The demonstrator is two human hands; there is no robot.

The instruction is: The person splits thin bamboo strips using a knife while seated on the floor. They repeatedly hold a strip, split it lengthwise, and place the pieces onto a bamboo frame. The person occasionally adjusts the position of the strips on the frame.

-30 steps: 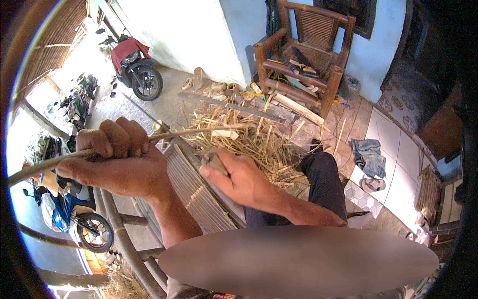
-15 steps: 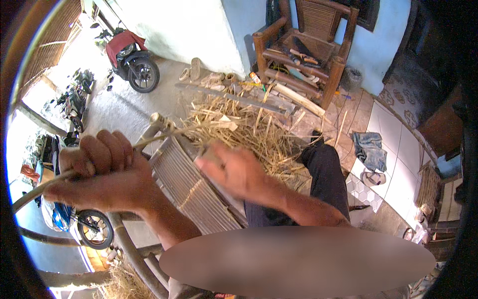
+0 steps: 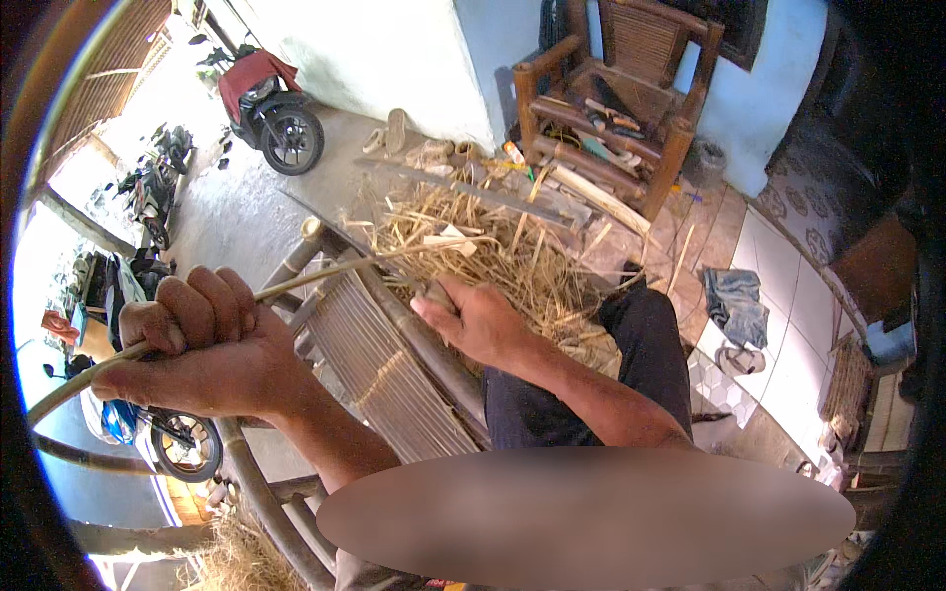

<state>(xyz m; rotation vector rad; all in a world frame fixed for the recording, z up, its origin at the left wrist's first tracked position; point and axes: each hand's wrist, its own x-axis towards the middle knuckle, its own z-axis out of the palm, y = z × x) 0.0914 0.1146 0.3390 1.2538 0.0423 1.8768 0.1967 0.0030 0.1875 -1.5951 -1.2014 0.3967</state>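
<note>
My left hand (image 3: 202, 350) is closed in a fist around a long, thin, tan cane strip (image 3: 315, 279). The strip runs from the lower left, through the fist, to a thin curved end over a pile of shavings (image 3: 512, 266). My right hand (image 3: 483, 320) is closed just below the strip's far part. Its fingers wrap a short, greyish-tan piece, perhaps a tool handle; its kind is too hidden to tell. Under both hands lies a slatted bamboo bench (image 3: 379, 345) with a thick pole along its edge.
A bamboo chair (image 3: 601, 108) with tools on its seat stands at the far wall. Sandals (image 3: 394, 133) and a long flat board (image 3: 473, 192) lie on the floor. Motorbikes (image 3: 286, 128) are parked at left. Denim shorts (image 3: 734, 305) lie on the tiles at right.
My right hand, blurred before, is sharp now and slightly farther right. My left fist keeps its grip on the cane strip. The view has shifted slightly.
</note>
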